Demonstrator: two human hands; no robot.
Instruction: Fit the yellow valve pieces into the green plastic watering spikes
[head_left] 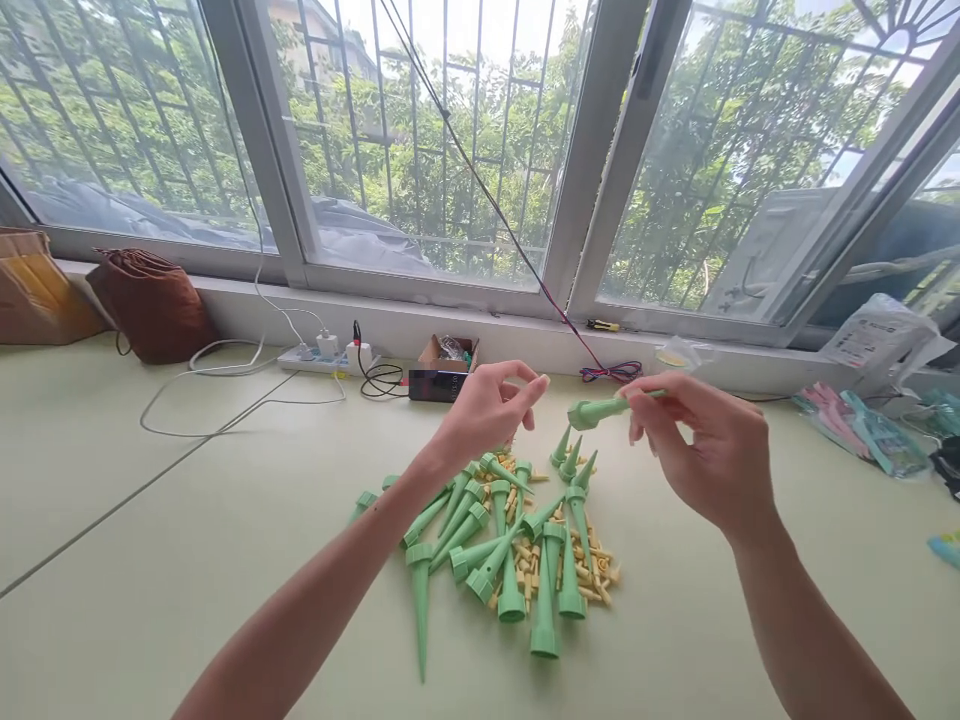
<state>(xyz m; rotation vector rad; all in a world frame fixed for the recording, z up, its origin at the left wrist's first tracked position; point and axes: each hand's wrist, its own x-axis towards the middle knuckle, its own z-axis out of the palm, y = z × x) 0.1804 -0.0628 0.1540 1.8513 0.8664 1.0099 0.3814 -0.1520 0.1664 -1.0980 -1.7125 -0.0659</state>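
Pinched in my right hand [709,440] is a green plastic watering spike [596,412], held by its narrow end, with its wide collar pointing left. My left hand [499,405] hovers left of it, thumb and index finger together; whatever they hold, if anything, is too small to make out. Below both hands lies a heap of similar green spikes [420,600], mixed with many small yellow plastic fittings [600,565]. Several spikes [576,465] stand tip up at the heap's back right.
A phone [435,386] leans by a small cardboard box [450,352]. Left of it sit a power strip [330,358] with cables and a brown bag [150,305]. A bundled wire [611,372] lies by the window sill. Plastic packets [866,430] are at far right.
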